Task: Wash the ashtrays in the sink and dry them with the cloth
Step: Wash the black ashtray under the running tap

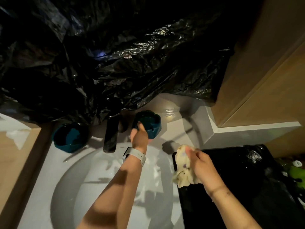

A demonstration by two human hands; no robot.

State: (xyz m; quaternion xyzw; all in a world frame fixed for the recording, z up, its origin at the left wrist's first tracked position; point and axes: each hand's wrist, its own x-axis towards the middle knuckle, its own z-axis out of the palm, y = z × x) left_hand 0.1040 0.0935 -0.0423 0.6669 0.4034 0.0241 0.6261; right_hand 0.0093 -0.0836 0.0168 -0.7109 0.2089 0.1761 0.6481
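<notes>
Gripping the right-hand ashtray, left hand, fingers hidden beneath; right hand clutching the cloth.

Bathroom or washroom vanity, likely in a home or hotel room. Round white basin sink sunk into a pale grey desk fills the lower centre of the frame, with a black flat-lever tap at its top edge. Light wood-grain cabinet panels with white trim stand at upper right; a tan wooden surface runs down the left edge. Crumpled glossy black plastic sheeting covers the whole upper part where a mirror or wall would be. A black bin bag with rubbish sits at lower right. Dim light, hard shadows.
</notes>
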